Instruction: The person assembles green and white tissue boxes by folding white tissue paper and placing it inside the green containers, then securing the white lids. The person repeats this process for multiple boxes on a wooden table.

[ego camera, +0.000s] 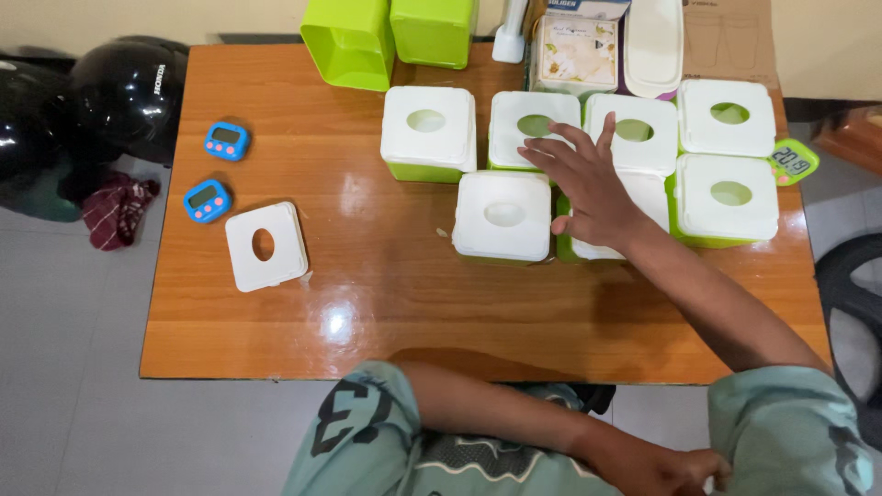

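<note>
My right hand lies flat with fingers spread on the white lid of a green box in the front row; the fingertips reach over the lidded box behind it. Several more green boxes with white, oval-holed lids stand around it, for instance one to the left and one to the right. A loose white lid lies far to the left. My left hand is curled at the bottom edge, against my right sleeve, holding nothing that I can see.
On the wooden table sit two blue timers and a green timer. Two lidless green boxes, a tissue box and a white tray stand at the back. A black helmet and a red cloth lie left.
</note>
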